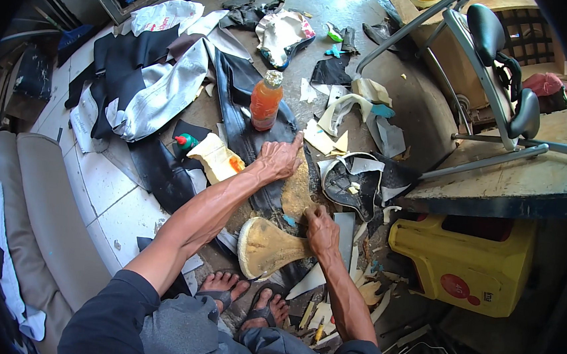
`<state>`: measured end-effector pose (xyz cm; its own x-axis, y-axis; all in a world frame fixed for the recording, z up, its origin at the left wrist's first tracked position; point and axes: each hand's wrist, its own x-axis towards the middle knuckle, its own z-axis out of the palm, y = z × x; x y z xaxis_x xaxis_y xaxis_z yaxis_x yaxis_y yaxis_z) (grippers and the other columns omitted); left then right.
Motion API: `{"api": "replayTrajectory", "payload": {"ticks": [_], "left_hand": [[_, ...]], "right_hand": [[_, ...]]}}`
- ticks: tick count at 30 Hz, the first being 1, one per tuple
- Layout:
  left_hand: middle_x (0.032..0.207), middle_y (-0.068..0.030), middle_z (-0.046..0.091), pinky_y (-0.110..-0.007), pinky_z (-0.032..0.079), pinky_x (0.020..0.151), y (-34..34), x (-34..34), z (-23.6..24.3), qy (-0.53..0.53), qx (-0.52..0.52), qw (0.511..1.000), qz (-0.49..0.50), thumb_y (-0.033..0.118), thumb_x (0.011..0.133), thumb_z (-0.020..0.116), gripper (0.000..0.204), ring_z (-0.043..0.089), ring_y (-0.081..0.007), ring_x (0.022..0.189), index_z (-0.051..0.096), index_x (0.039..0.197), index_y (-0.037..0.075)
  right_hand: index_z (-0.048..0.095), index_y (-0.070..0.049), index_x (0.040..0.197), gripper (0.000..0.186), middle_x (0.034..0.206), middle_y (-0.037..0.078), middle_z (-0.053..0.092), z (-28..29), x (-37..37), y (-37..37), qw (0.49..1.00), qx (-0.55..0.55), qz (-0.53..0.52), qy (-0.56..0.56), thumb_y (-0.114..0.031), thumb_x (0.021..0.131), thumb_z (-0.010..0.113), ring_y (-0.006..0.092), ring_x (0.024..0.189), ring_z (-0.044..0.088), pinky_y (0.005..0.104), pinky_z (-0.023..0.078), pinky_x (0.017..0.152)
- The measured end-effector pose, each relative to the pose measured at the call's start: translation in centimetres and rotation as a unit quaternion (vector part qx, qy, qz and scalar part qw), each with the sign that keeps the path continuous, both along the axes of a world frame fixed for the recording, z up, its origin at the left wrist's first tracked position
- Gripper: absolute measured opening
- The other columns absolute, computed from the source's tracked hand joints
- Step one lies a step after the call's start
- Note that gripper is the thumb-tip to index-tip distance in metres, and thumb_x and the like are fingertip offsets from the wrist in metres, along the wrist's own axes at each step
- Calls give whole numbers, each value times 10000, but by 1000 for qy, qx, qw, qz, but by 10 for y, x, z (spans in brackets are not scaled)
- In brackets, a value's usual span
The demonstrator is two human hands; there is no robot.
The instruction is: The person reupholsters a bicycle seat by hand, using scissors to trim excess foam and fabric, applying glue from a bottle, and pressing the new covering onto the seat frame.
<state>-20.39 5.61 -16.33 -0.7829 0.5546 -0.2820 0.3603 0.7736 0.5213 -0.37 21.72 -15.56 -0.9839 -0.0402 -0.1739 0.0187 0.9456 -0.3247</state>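
A yellowish-brown foam piece [271, 246] with a wide rounded near end and a narrow neck lies on the floor before my feet. Beyond it stretches a rough brown strip [297, 195]; whether the two are joined I cannot tell. My left hand [279, 160] rests at the far end of the strip, index finger stretched forward, other fingers partly bent. By the neck my right hand [324, 232] is closed, and what sits inside its fingers is hidden. A clear bottle of orange liquid [265, 102] stands upright just past my left hand, on black sheet material [228, 79].
Cloth and vinyl scraps [163, 101] pile at the left, near a green bottle with red cap [185, 141] and a pale foam block [217, 158]. A black-lined cover [351, 186] lies right. Further right are a metal-framed chair [484, 79], a bench [496, 180] and a yellow plastic stool [470, 258].
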Motion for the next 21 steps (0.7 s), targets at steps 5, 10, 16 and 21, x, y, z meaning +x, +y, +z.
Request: {"api": "replayTrajectory", "payload": {"ticks": [5,10,16,21], "left_hand": [[1103,-270,704,-591,496,848,-1,-1,-4,-11,4,1000,-8,364,949,593,729,677,-479,975,293,1562,109],[1127,-254,706,-595,495,841,5,1,-8,-7,-15,1000,-7,325,978,541,665,676,-481,978,297,1554,99],[1145,-237,708,-597,500,808,1,0,-12,11,-29,999,-12,253,987,479,609,686,-470,949,304,1543,77],[1192,-224,697,-582,502,844,1,-1,-18,-7,-26,1000,-11,211,971,470,595,677,-468,996,329,1530,66]], "right_hand": [[684,-122,1087,233,1004,156,628,20,1,6,999,-22,-11,-31,-100,897,549,368,889,690,475,558,716],[691,-145,1113,260,1005,147,632,4,-19,-17,998,-39,-1,50,-111,889,563,365,877,689,470,557,722],[734,-138,992,210,995,166,656,-3,-3,-19,998,-29,45,-19,-140,883,554,360,894,700,477,565,688],[775,-193,1066,270,966,135,691,21,13,-10,997,33,51,-51,-147,869,597,352,873,691,460,546,726]]}}
